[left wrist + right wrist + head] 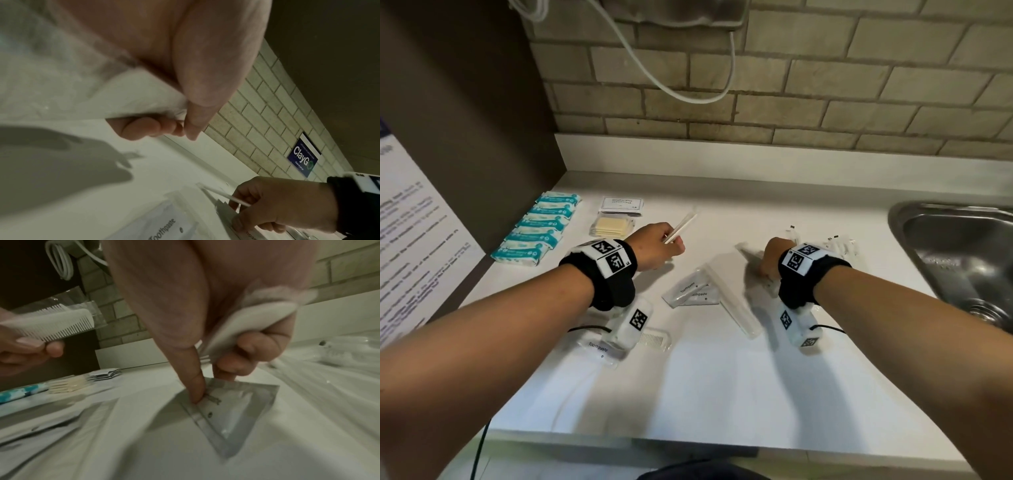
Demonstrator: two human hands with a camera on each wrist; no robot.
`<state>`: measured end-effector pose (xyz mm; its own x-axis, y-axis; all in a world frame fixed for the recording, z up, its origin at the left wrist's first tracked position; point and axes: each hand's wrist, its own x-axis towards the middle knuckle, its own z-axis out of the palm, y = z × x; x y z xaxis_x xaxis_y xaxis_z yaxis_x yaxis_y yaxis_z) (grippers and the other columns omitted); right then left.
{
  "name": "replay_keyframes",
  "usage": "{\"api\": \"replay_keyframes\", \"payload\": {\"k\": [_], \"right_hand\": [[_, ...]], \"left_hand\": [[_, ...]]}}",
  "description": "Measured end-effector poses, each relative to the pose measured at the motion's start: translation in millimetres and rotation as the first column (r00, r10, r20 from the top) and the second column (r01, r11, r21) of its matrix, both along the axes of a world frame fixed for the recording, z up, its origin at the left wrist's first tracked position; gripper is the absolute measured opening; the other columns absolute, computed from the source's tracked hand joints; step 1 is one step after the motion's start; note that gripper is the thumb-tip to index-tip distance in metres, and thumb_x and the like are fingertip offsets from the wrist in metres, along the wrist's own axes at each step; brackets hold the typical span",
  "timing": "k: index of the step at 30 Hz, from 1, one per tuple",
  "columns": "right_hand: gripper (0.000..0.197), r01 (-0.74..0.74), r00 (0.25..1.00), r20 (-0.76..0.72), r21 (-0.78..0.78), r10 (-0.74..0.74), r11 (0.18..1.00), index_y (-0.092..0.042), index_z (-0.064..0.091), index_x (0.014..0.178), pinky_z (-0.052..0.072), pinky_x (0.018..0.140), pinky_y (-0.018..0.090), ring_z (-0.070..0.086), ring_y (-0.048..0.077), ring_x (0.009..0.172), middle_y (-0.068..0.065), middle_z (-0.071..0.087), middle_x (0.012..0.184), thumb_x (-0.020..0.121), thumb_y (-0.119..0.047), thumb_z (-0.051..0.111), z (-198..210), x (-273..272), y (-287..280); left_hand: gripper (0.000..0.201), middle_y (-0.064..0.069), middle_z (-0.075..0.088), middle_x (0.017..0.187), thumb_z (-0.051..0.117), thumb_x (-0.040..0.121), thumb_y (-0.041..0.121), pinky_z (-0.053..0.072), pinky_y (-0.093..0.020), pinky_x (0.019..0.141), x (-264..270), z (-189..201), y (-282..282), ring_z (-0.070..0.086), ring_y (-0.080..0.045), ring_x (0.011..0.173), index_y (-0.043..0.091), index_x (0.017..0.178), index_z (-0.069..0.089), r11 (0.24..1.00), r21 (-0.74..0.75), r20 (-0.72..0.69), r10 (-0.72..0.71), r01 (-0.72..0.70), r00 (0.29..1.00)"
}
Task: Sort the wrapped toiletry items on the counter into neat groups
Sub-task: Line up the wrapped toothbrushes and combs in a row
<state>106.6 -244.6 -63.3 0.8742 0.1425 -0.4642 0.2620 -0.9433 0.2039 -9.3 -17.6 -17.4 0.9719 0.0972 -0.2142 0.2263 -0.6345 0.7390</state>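
"Toothpaste" sachets (691,291) mid-counter; left hand (657,245) grips wrapped comb (51,324), prob.

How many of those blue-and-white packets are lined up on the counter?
6 show, in one neat overlapping row of blue-and-white packets at the counter's far left, running from the back wall toward the person. More could be tucked beneath; the pictures cannot tell.

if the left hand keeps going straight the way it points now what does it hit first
Probably the stack of sachets just beyond the left hand, which grips a wrapped comb; the hand looks raised, so it might pass over them.
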Motion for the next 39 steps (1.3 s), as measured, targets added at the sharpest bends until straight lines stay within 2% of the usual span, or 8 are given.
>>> {"api": "replay_keyframes", "payload": {"k": [4,8,12,19,24,29,33,39], "right_hand": [[0.022,0.013,1.0,0.004,0.054,-0.013,0.998,-0.018,0.063,0.078,0.06,0.072,0.037,0.07,0.025,0.069,0.002,0.067,0.072,0.063,-0.034,0.07,-3,3,0],[0.033,-0.043,0.999,0.04,0.328,0.032,0.944,-0.008,0.065,0.106,0.05,0.079,0.028,0.064,0.026,0.095,0.002,0.063,0.099,0.08,-0.027,0.069,41,-33,24],[0.04,-0.15,0.974,-0.071,0.501,0.213,0.852,-0.009,0.063,0.11,0.04,0.075,0.028,0.052,0.02,0.088,0.001,0.057,0.097,0.079,-0.031,0.076,72,-69,61],[0.033,-0.306,0.936,-0.033,0.418,0.35,0.855,-0.012,0.061,0.109,0.043,0.074,0.027,0.061,0.027,0.099,0.006,0.065,0.11,0.078,-0.021,0.069,32,-101,85],[0.034,-0.229,0.967,0.007,0.469,0.256,0.853,-0.017,0.056,0.098,0.041,0.071,0.028,0.054,0.02,0.086,-0.002,0.056,0.093,0.077,-0.038,0.072,41,-94,76],[0.059,-0.11,0.985,-0.084,0.349,0.148,0.93,-0.009,0.057,0.109,0.042,0.069,0.028,0.055,0.022,0.09,0.005,0.06,0.103,0.071,-0.049,0.077,52,-91,54],[0.051,-0.032,0.987,-0.146,0.245,0.07,0.969,-0.014,0.063,0.092,0.054,0.078,0.03,0.064,0.022,0.087,0.002,0.068,0.093,0.059,-0.047,0.083,40,-99,45],[0.037,-0.033,0.995,-0.09,0.176,0.049,0.984,-0.022,0.059,0.065,0.063,0.07,0.037,0.071,0.018,0.067,0.002,0.072,0.076,0.048,-0.04,0.086,32,-91,42]], "left_hand": [[0.01,0.004,0.058,0.076,0.063,0.089,0.025,0.039,-0.024,0.052,-5,1,5,0.051,-0.009,0.056,0.017,0.091,0.058,0.999,0.032,0.02,0.008,-0.008,1.0],[0.015,0.002,0.061,0.081,0.064,0.089,0.024,0.04,-0.024,0.056,-11,3,16,0.054,-0.013,0.064,0.013,0.098,0.06,0.997,0.028,0.056,0.066,-0.068,0.996],[0.022,-0.004,0.064,0.097,0.064,0.088,0.022,0.043,-0.03,0.074,-18,6,35,0.059,-0.022,0.086,0.012,0.107,0.061,0.985,0.049,0.08,0.162,-0.166,0.984],[0.027,0.005,0.059,0.091,0.072,0.082,0.024,0.041,-0.025,0.063,-40,6,48,0.056,-0.013,0.078,0.018,0.105,0.06,0.992,0.11,-0.028,0.064,-0.06,0.998],[0.045,0.001,0.062,0.089,0.085,0.066,0.037,0.043,-0.031,0.071,-62,-1,40,0.057,-0.017,0.078,0.018,0.095,0.056,0.973,0.129,-0.186,-0.164,0.189,0.969],[0.059,-0.007,0.068,0.098,0.089,0.051,0.039,0.048,-0.031,0.064,-77,-13,32,0.057,-0.014,0.07,0.019,0.094,0.054,0.916,0.2,-0.344,-0.266,0.346,0.901],[0.054,0.0,0.07,0.096,0.087,0.055,0.032,0.051,-0.031,0.066,-77,-19,26,0.06,-0.014,0.072,0.018,0.095,0.054,0.874,0.308,-0.325,-0.274,0.375,0.905],[0.044,0.004,0.066,0.091,0.085,0.062,0.03,0.046,-0.028,0.065,-63,-19,25,0.059,-0.013,0.074,0.023,0.091,0.053,0.86,0.375,-0.274,-0.254,0.347,0.927]]}}
